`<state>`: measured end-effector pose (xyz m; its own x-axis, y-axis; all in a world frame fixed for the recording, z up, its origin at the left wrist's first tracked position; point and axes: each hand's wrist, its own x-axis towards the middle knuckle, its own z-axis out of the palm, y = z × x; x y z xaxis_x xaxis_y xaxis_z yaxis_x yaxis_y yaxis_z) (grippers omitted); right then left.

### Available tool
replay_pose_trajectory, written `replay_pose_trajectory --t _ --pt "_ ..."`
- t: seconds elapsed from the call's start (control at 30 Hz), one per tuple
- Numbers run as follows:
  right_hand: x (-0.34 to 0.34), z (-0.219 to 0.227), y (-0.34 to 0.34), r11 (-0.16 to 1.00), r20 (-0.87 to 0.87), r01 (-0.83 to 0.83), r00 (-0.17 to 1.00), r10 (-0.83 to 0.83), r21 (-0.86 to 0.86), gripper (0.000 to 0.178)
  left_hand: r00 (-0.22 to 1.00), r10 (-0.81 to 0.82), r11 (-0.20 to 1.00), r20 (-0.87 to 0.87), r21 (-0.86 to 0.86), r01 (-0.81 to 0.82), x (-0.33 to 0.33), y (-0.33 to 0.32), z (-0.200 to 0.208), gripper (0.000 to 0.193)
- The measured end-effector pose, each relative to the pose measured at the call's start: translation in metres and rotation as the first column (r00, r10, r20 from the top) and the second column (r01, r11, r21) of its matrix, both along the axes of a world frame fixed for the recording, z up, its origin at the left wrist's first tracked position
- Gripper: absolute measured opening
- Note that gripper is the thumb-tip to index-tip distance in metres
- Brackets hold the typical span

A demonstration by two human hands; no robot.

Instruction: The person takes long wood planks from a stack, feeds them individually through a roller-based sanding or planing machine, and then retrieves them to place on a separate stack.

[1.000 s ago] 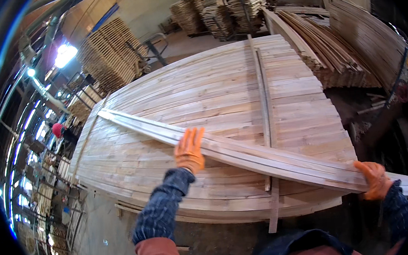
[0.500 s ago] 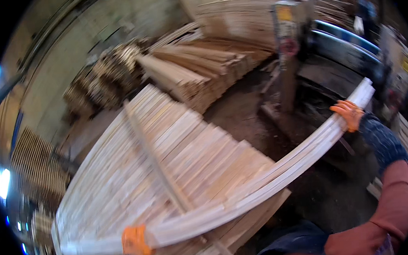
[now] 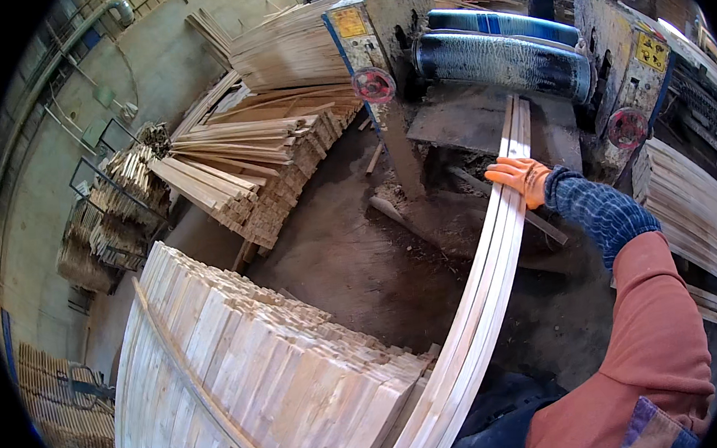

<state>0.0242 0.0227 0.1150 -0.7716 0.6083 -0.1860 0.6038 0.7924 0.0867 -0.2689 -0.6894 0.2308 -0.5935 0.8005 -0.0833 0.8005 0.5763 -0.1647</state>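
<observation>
My right hand [image 3: 520, 179], in an orange glove, is closed over a small bundle of long pale wooden strips [image 3: 484, 298]. The far ends of the strips lie over the metal bed plate [image 3: 445, 124] of a machine, just short of its dark, dusty roller [image 3: 504, 62]. Toward me the strips run down past the lower edge of the picture, beside a big stack of similar strips [image 3: 303, 380]. My left hand is out of view.
A loose batten [image 3: 189, 372] lies across the stack. Red handwheels [image 3: 374, 85] are on the machine's side posts. More timber is piled at the far left [image 3: 261, 160] and right [image 3: 694, 206]. Scrap wood [image 3: 400, 218] lies on the dusty floor.
The strips have swung from lying across the stack to pointing at the rollers, their far ends now over the bed plate. My view has turned right; my left hand has left it.
</observation>
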Motion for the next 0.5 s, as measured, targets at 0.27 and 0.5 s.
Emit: replay_pose_trajectory --t 0.27,0.5 --pt "-0.039 -0.022 -0.044 0.813 -0.141 -0.582 0.804 0.577 0.004 0.125 0.984 0.082 0.990 0.158 0.100 -0.098 0.087 0.100 -0.104 0.027" --pt "-0.082 -0.060 -0.166 0.515 -0.248 -0.848 0.529 0.812 -0.121 0.128 0.814 0.327 0.940 0.480 -0.250 -0.230 0.111 0.230 -0.154 0.101"
